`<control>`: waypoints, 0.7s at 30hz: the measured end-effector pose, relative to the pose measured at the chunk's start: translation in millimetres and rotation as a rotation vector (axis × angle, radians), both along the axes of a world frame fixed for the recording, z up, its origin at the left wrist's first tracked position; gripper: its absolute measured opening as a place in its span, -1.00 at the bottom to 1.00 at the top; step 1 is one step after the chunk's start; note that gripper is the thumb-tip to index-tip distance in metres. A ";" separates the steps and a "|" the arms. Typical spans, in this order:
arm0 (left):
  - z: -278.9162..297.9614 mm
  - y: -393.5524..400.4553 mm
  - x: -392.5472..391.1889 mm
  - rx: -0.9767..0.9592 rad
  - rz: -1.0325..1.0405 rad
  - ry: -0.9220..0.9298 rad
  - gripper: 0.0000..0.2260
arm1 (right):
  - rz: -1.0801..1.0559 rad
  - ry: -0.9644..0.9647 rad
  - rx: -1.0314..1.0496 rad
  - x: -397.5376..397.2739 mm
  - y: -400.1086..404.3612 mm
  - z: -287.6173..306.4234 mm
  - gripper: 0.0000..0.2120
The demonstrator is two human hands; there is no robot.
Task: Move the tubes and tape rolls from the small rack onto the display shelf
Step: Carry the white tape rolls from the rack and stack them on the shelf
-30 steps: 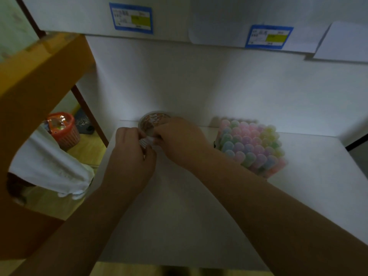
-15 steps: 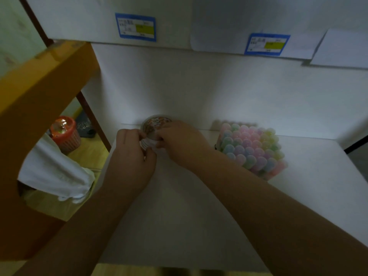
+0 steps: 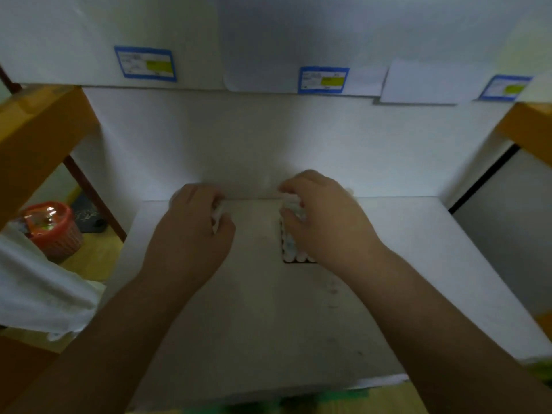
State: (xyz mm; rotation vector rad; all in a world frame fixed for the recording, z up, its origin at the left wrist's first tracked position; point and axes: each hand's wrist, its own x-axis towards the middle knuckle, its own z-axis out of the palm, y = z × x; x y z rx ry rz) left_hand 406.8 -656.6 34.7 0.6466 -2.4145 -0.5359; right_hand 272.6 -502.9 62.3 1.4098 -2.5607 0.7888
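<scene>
Now we look down onto a white display shelf [image 3: 418, 264] filling the middle of the frame; our left hand [image 3: 191, 234], left of centre, has its fingers curled round a small white object [image 3: 217, 218], too blurred to name; our right hand [image 3: 325, 222], right of centre, curls over a block of pale round-capped tubes [image 3: 289, 249] resting on the shelf, its fingertips closed on the block's far end; the two hands are apart. Along the upper edge of the frame run blue-bordered price labels with yellow patches [image 3: 145, 64]; at the left edge stands an orange wooden frame [image 3: 35, 138], and below it, lower left, a red plastic basket [image 3: 56, 231] and a white cloth [image 3: 41, 294].
</scene>
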 end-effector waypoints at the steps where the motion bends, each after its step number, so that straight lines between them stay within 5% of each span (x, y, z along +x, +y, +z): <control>1: 4.9 9.6 -4.5 -0.002 -0.021 0.006 -0.77 | -0.030 -0.001 0.003 -3.1 14.0 0.0 -0.69; 21: 11.9 326.4 -55.6 0.054 -0.572 -0.133 -0.67 | -0.513 -0.020 0.055 30.0 380.8 -12.6 -0.71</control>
